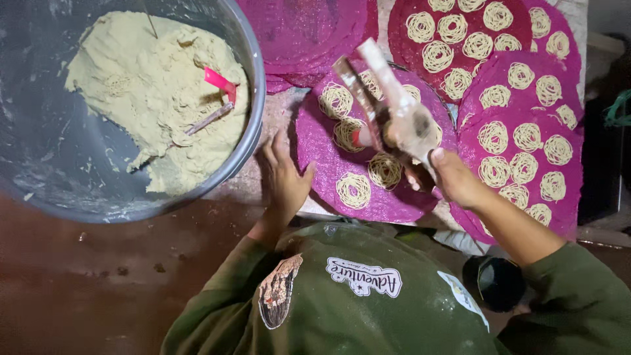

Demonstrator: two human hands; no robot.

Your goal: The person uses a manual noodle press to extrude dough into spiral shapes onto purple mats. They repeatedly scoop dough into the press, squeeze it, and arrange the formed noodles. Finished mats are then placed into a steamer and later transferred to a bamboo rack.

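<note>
My right hand (453, 181) grips a dough-smeared metal press with two long handles (388, 108), held over a round magenta woven tray (401, 204). Several pale noodle spirals (353, 190) lie on that tray. My left hand (284, 179) rests flat, fingers apart, on the tray's left edge, holding nothing. To the left stands a large grey tub (253, 98) with a mound of pale yellow dough (154, 98). A red-handled tool (220, 82) sticks out of the dough.
More magenta trays (499, 121) covered with noodle spirals lie to the right and behind, overlapping each other. One tray at the top centre (309, 33) bears none. Brown floor (85, 283) lies at the lower left. My green sleeves and shirt fill the bottom.
</note>
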